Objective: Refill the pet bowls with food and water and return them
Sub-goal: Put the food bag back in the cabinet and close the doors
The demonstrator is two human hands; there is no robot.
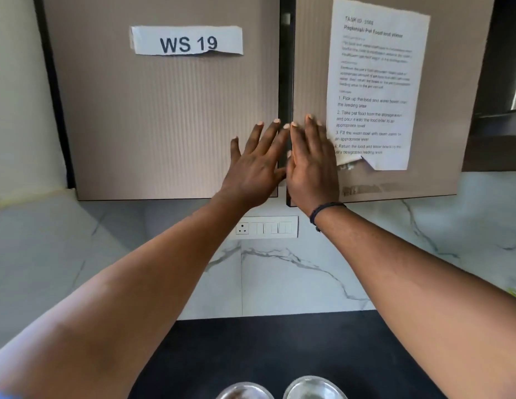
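Two steel pet bowls stand on the black counter (280,347) at the bottom edge: the left bowl (245,391) and the right bowl (314,388), both cut off by the frame, contents unclear. My left hand (255,165) lies flat with spread fingers on the lower right corner of the left cabinet door (164,116). My right hand (313,165) is flat against the inner edge of the right cabinet door (308,67), which sits slightly ajar. Neither hand holds anything.
A "WS 19" label (187,41) is taped on the left door, a printed task sheet (375,82) on the right one. A white switch panel (265,227) sits on the marble backsplash (294,272) below the cabinets.
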